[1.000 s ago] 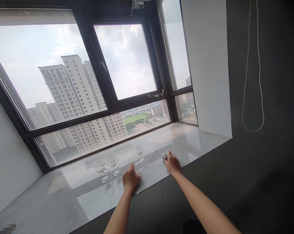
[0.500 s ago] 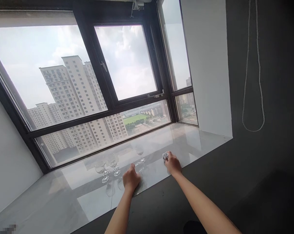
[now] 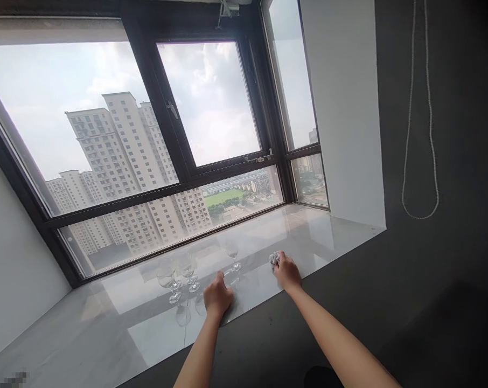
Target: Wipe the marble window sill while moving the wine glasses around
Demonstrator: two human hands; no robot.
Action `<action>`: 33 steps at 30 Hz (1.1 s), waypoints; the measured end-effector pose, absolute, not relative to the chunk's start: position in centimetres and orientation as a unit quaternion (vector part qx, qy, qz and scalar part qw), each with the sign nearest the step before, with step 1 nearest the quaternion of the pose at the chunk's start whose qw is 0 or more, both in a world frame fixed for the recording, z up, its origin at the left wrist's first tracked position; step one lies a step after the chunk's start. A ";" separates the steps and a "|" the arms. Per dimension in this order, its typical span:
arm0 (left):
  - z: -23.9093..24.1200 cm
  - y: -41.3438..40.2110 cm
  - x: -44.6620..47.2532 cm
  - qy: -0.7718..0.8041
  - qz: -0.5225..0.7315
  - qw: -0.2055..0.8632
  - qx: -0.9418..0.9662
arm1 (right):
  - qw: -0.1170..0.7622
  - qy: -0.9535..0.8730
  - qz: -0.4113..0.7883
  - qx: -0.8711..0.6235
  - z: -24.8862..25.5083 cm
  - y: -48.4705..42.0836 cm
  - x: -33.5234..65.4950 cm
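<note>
Three clear wine glasses stand upright on a glossy marble window sill (image 3: 106,334): one at the left (image 3: 167,280), one beside it (image 3: 188,269), one further right (image 3: 232,252). My left hand (image 3: 217,295) rests in a loose fist on the sill's front edge, just in front of the glasses, holding nothing that I can see. My right hand (image 3: 286,271) lies on the sill to the right, closed on a small crumpled grey cloth (image 3: 273,259) that sticks out past the fingers.
A large black-framed window (image 3: 179,145) rises behind the sill, with tall buildings outside. A white wall (image 3: 344,108) closes the sill on the right, and a beaded blind cord (image 3: 419,161) hangs on the dark wall. Another white wall stands at the left.
</note>
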State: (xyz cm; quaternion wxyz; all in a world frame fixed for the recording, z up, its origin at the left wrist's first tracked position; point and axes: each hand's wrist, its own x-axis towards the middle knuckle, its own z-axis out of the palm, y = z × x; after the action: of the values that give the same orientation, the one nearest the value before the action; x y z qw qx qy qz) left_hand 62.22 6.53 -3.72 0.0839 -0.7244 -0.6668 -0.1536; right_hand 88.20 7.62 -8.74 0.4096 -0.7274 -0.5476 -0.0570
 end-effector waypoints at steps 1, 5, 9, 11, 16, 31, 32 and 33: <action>-3.7 6.5 62.2 -0.668 -0.153 0.082 -0.724 | 0.410 -0.548 -0.056 -0.727 -8.7 7.6 88.2; -3.6 6.4 62.2 -0.670 -0.148 0.077 -0.723 | 0.411 -0.551 -0.053 -0.724 -8.7 7.5 88.2; -3.7 6.5 62.1 -0.666 -0.151 0.078 -0.726 | 0.414 -0.550 -0.052 -0.723 -8.7 7.5 88.3; -3.7 6.5 62.1 -0.667 -0.150 0.076 -0.726 | 0.415 -0.550 -0.052 -0.723 -8.7 7.5 88.3; -3.6 6.4 62.2 -0.672 -0.152 0.072 -0.721 | 0.415 -0.553 -0.050 -0.721 -8.7 7.5 88.3; -3.0 5.9 62.5 -0.680 -0.148 0.060 -0.716 | 0.408 -0.549 -0.045 -0.729 -8.4 7.3 88.2; -3.1 6.0 62.5 -0.676 -0.149 0.062 -0.719 | 0.408 -0.549 -0.046 -0.728 -8.4 7.3 88.2; -3.2 6.1 62.4 -0.673 -0.150 0.064 -0.722 | 0.408 -0.549 -0.047 -0.728 -8.5 7.3 88.2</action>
State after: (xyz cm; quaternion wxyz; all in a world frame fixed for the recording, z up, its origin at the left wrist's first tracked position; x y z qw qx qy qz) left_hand 62.40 6.05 -3.20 0.0640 -0.7216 -0.6728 -0.1502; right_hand 88.23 7.34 -8.48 0.4077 -0.7280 -0.5491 -0.0473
